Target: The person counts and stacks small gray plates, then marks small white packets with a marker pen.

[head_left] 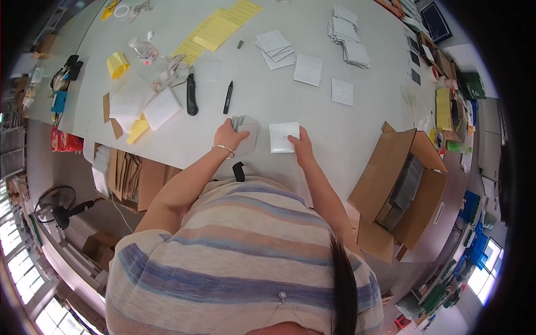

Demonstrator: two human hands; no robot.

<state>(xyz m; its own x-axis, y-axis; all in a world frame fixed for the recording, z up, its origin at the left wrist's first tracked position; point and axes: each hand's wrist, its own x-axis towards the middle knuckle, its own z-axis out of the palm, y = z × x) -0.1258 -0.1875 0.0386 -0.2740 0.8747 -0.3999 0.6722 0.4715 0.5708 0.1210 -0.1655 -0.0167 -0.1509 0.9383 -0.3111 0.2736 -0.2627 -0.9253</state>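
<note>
My left hand [228, 135] is closed around a small bundle of thin greyish-white sleeves [248, 138], their edges fanned out at the top. In my right hand [302, 146] is a white square packet [282, 137], pinched at its right side with the thumb on its face. The two hands are apart, both just above the table's near edge. Beyond them lie a black marker [228, 97] and a black utility knife [192, 95]. A single white packet [342, 92] lies flat to the far right of my right hand.
Stacks of white packets [308, 70] lie farther off, with a longer row [349, 36] behind. An open cardboard box [385, 167] stands at right. Foam sheets [162, 109], a plastic bottle [144, 51], a yellow roll [118, 65] and yellow label sheets [218, 30] occupy the left.
</note>
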